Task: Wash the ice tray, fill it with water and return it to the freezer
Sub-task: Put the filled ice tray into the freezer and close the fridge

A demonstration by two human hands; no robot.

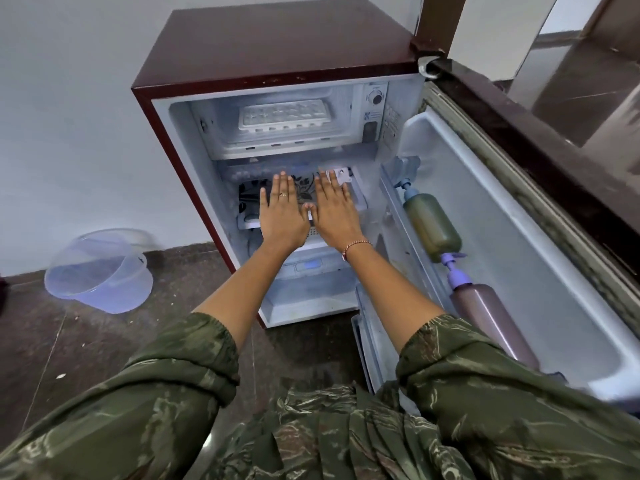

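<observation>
Ice tray [284,116] in freezer compartment [221,133] — both hands flat, fingers straight, holding nothing: left hand [282,211], right hand [334,209].

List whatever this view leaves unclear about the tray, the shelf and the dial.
1. Tray: head view, hazy and small; whether its cells hold ice, water or nothing cannot be told.
2. Shelf: head view; the left hand and right hand, held flat in front, cover most of what lies on it.
3. Dial: head view; its markings are too small to read.
</observation>
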